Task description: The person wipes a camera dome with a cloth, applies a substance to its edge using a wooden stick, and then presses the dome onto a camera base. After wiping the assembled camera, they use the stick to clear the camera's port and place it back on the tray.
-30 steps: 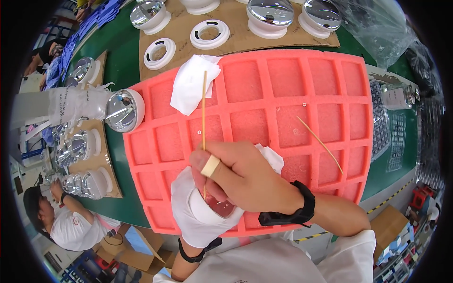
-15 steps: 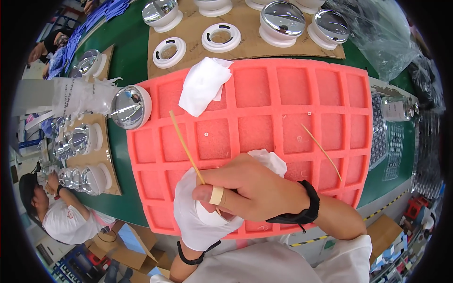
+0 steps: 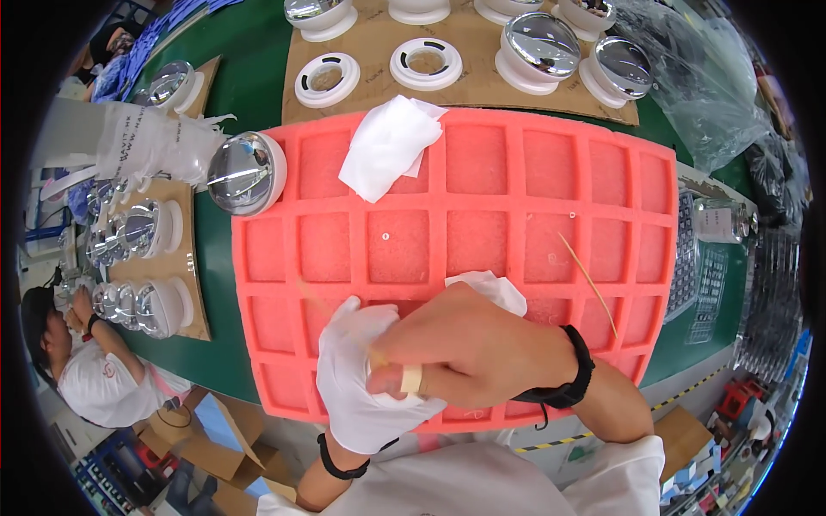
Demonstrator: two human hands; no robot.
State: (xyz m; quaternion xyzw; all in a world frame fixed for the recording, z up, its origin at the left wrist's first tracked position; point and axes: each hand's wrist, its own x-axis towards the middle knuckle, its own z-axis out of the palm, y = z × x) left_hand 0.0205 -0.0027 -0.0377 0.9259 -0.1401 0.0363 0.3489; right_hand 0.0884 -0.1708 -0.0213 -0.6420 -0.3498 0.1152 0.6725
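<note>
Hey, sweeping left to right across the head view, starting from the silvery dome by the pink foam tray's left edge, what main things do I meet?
Silvery dome, white-covered left hand, right hand, thin loose stick, clear jar.

The big foam tray point(image 3: 477, 202) lies on the table point(image 3: 219, 318). A cloth point(image 3: 391, 146) lies on its back row, left of the middle. A thin stick point(image 3: 589, 286) lies across its right part. The left hand point(image 3: 357, 387) is over the front of the tray, and the right hand point(image 3: 460, 344) comes over it from the right. Behind the tray is a cardboard sheet point(image 3: 370, 30), with two rings point(image 3: 403, 62) in front and domes point(image 3: 539, 52) on their right. One dome point(image 3: 245, 172) is by the tray's back left corner. Right of the tray is a jar point(image 3: 718, 221). A bag point(image 3: 705, 112) lies behind the jar.
</note>
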